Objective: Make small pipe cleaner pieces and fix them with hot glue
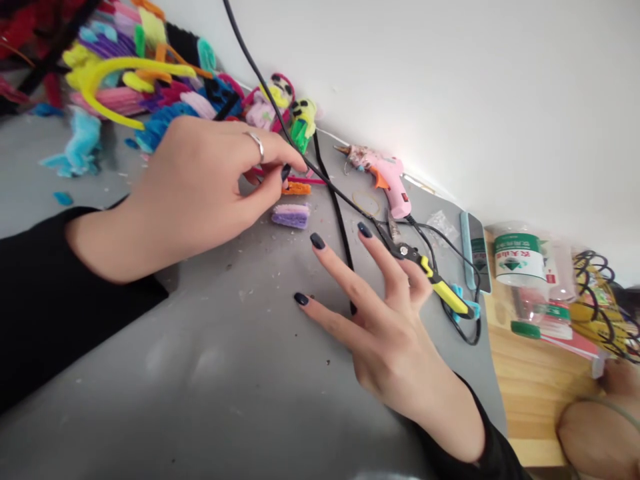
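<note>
My left hand, with a ring on one finger, reaches over the grey mat. Its thumb and index finger are pinched together beside a small orange fuzzy piece; what lies between the tips is hidden. Just below is a purple and pink fuzzy piece. My right hand hovers with fingers spread over a black fuzzy stem, near yellow-and-black pliers. A pink glue gun lies behind it.
Colourful fuzzy stems are piled at the back left, beside two small fuzzy figures. A black cable crosses the mat. At the right are a phone, plastic bottles and part of another person.
</note>
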{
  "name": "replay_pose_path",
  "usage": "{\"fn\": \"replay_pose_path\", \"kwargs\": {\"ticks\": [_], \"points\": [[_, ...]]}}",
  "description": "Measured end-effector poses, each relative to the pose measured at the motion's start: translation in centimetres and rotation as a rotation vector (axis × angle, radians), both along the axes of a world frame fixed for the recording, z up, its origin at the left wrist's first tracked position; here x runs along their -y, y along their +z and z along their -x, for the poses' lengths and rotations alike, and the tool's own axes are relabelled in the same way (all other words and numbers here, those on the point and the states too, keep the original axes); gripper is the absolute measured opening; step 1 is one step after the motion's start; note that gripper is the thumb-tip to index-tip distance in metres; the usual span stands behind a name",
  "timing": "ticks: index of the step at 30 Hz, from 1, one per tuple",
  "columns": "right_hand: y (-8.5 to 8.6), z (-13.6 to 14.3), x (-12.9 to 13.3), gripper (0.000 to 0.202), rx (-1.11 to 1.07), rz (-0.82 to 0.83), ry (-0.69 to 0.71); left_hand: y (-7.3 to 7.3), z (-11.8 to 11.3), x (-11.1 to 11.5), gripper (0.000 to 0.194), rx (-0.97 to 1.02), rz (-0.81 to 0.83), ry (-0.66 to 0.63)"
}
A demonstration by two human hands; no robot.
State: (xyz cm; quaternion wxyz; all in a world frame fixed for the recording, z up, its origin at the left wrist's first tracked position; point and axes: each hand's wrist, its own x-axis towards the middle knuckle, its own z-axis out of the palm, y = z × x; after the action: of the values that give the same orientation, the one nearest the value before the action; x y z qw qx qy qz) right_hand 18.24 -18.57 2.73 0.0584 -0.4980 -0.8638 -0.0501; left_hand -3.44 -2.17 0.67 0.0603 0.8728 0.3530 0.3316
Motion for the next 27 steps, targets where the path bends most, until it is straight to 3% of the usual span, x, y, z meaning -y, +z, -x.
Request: {"fn": "replay_pose_path", "kwargs": {"ticks": [16,20,25,27], "points": [[-0.67,0.29,0.05,0.058,-0.04,-0.096,-0.133,-0.12,-0.07,-0.18,0.034,-0.026,0.047,0.009],[-0.62,0.32,0.26,0.053,-0.019,-0.042,-0.07,-0.05,-0.09,-0.19,0.036,-0.029,0.07,0.021],[-0.28,0.25,0.38,0.065,-0.103,-0.181,-0.121,-0.3,-0.04,-0.44,0.039,-0.04,0.082,0.016],[-0.41,0.4,0.37,0.062,-0.059,-0.136,-0.079,-0.21,-0.07,-0.43,0.039,-0.045,0.091,0.013]]}}
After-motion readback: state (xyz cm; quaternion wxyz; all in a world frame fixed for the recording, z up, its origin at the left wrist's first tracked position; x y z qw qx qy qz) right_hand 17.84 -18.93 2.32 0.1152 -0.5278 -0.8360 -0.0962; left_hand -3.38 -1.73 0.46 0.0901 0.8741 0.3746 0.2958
